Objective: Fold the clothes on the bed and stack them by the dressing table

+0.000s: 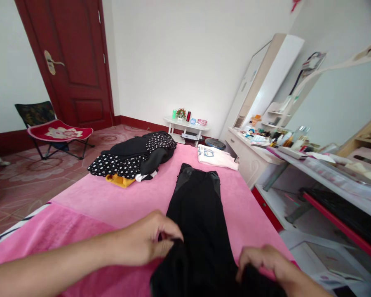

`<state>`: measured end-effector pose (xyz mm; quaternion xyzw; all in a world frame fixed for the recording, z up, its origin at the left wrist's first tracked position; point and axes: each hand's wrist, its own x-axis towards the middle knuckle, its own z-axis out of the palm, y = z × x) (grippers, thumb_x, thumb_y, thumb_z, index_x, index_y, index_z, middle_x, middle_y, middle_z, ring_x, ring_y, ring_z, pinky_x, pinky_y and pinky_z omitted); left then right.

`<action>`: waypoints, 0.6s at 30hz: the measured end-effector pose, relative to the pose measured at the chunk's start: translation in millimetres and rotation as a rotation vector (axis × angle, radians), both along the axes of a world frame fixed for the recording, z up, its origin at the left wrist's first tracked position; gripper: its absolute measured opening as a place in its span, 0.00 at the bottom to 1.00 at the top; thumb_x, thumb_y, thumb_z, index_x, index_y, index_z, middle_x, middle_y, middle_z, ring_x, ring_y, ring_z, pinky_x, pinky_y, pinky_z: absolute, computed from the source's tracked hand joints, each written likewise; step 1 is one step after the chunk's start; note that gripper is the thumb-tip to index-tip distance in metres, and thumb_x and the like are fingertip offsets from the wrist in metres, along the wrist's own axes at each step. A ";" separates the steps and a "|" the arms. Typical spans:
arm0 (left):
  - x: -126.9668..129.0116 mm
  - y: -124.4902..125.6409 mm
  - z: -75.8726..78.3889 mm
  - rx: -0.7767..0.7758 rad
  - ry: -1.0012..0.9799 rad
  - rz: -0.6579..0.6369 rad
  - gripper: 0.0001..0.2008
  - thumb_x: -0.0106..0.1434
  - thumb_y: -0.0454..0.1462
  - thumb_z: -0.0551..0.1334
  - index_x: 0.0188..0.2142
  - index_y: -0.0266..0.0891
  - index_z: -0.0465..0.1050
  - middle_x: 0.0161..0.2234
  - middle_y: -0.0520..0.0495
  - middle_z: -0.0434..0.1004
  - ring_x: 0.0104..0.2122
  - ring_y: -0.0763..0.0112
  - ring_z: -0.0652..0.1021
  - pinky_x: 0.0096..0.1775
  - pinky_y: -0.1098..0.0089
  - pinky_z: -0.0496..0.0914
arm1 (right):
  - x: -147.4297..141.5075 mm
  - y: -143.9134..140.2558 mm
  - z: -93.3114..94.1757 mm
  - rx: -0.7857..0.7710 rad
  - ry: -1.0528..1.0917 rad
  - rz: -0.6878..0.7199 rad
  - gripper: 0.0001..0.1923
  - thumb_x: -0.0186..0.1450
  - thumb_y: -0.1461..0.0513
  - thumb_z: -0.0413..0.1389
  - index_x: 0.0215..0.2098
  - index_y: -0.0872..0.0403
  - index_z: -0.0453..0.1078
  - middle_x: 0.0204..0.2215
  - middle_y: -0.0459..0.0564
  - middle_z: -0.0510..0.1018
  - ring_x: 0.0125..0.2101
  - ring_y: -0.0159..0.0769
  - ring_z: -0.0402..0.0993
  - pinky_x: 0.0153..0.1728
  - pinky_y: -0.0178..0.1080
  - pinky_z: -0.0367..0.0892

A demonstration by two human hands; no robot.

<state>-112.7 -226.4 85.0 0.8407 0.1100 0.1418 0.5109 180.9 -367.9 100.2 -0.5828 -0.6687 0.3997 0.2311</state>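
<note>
A long black garment lies lengthwise over the pink bedspread, with shinier dark patches at its far end. I cannot tell whether it is trousers or a dress. Its near end is bunched up and runs out of the bottom of the picture. My left hand pinches the cloth at the left side between thumb and fingers. On the right side my right hand, slightly blurred, grips another fold of the same cloth.
A heap of black and polka-dot clothes lies on the bed's far left. A folded white cloth is at the far right. Beyond stand a folding chair, a low white table and a cluttered dresser along the right.
</note>
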 end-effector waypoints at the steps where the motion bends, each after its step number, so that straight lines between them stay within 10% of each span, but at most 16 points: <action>1: 11.8 20.8 2.2 -0.050 -0.017 0.050 0.12 0.64 0.41 0.56 0.31 0.36 0.73 0.29 0.49 0.75 0.29 0.71 0.74 0.31 0.74 0.67 | 8.8 20.3 6.2 0.051 0.037 -0.080 0.16 0.56 0.49 0.56 0.29 0.53 0.75 0.26 0.48 0.78 0.30 0.39 0.75 0.33 0.37 0.70; 5: 71.9 114.7 25.0 0.183 0.013 0.548 0.13 0.61 0.43 0.58 0.29 0.34 0.72 0.26 0.49 0.73 0.28 0.68 0.75 0.33 0.70 0.69 | 47.6 116.5 22.3 0.284 0.095 -0.433 0.22 0.58 0.47 0.54 0.41 0.54 0.72 0.36 0.53 0.79 0.39 0.44 0.75 0.41 0.45 0.69; 9: 118.6 155.1 27.2 0.416 0.073 0.918 0.19 0.59 0.38 0.60 0.50 0.36 0.68 0.51 0.38 0.69 0.52 0.57 0.70 0.52 0.62 0.63 | 54.3 179.2 -7.4 0.512 -0.033 -0.774 0.33 0.59 0.48 0.51 0.56 0.59 0.61 0.54 0.62 0.68 0.55 0.50 0.64 0.55 0.53 0.58; 14: 144.2 120.6 -54.2 0.670 0.282 0.625 0.24 0.65 0.49 0.50 0.59 0.46 0.60 0.63 0.45 0.55 0.63 0.54 0.54 0.60 0.51 0.49 | 19.0 182.3 -99.0 0.561 -0.399 -0.564 0.29 0.65 0.50 0.45 0.62 0.52 0.56 0.63 0.52 0.57 0.63 0.45 0.47 0.61 0.53 0.46; 18: 144.0 98.0 -103.3 0.693 0.293 0.664 0.26 0.68 0.51 0.41 0.62 0.51 0.54 0.64 0.50 0.52 0.63 0.58 0.52 0.61 0.51 0.46 | 7.1 172.1 -138.7 0.443 -0.445 -0.510 0.27 0.68 0.49 0.38 0.62 0.47 0.57 0.64 0.46 0.55 0.64 0.40 0.44 0.62 0.50 0.45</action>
